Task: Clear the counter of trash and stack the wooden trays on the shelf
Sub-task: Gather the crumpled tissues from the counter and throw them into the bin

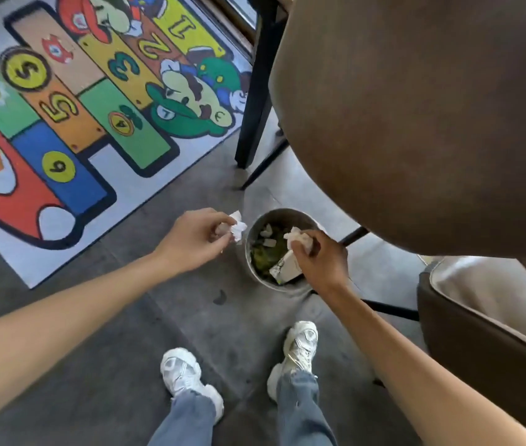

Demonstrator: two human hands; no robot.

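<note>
A round grey trash bin [256, 280] stands on the floor, holding green scraps, white bits and a tilted pale carton [287, 268]. My left hand [194, 241] is shut on a crumpled white tissue [238, 227], just left of the bin's rim. Directly over the bin, my right hand [321, 257] is shut on a second crumpled white tissue [300, 240]. No wooden trays or counter are in view.
A brown padded chair back [416, 123] fills the upper right, its black legs [255, 91] beside the bin. Another chair [486, 320] is at the right. A colourful numbered play mat [71, 107] covers the floor to the left. My white sneakers [187, 378] stand on grey floor.
</note>
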